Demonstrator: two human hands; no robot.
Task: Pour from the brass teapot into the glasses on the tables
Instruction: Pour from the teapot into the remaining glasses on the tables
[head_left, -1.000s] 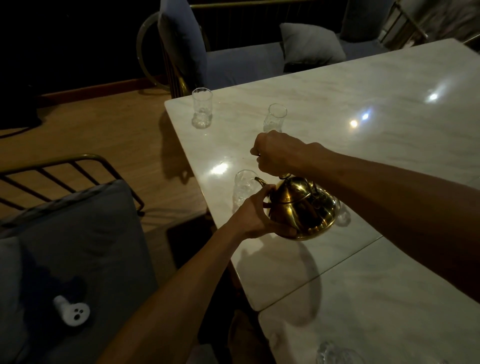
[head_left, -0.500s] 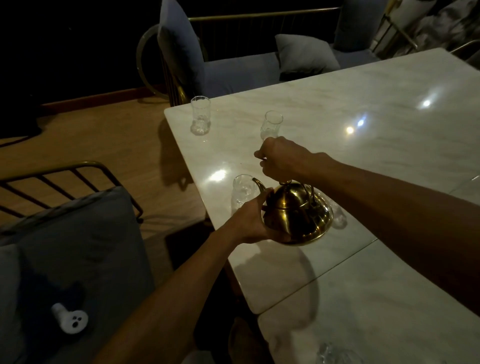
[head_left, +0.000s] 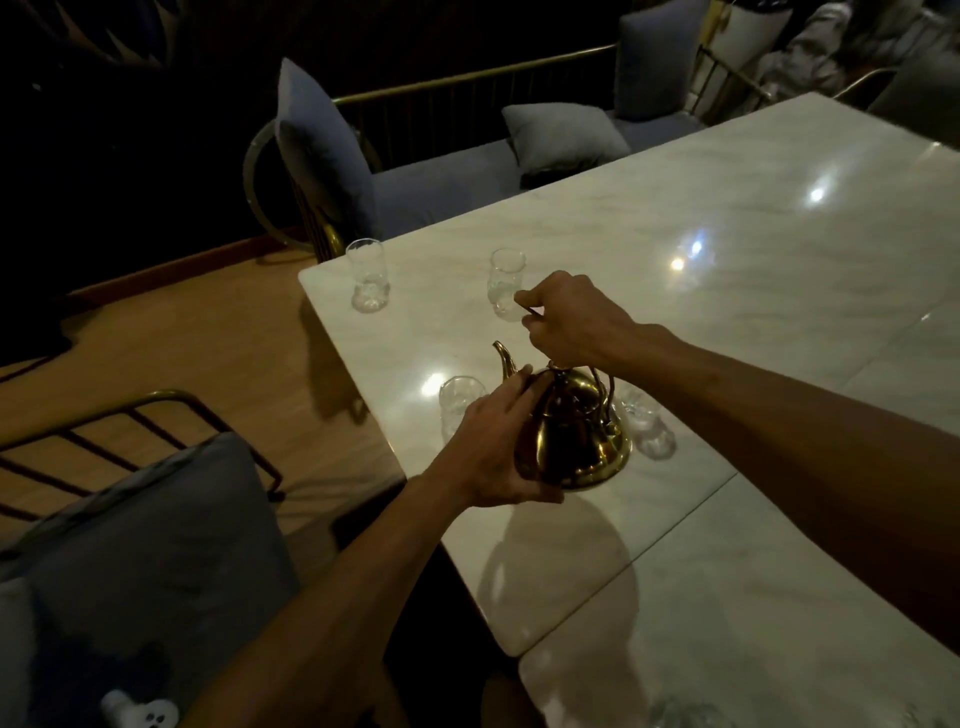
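The brass teapot (head_left: 576, 436) is held just above the white marble table (head_left: 727, 291), nearly upright, its spout pointing up and left. My right hand (head_left: 571, 322) grips its thin handle from above. My left hand (head_left: 493, 447) cups the pot's left side and base. An empty glass (head_left: 457, 402) stands just left of the spout, partly behind my left hand. Another glass (head_left: 644, 423) stands right of the pot. Two more glasses stand farther back, one near the table corner (head_left: 368, 275), the other (head_left: 506, 283) just beyond my right hand.
A second marble table (head_left: 753, 623) butts against the first at the near right, with a glass (head_left: 675, 714) at the bottom edge. Grey cushioned seats with brass frames stand at the left (head_left: 130, 545) and behind the table (head_left: 467, 171). Wooden floor lies to the left.
The teapot has tipped back from leaning over the near-left glass to nearly upright, its spout now raised. My right hand has lifted the handle; the view has tilted a little.
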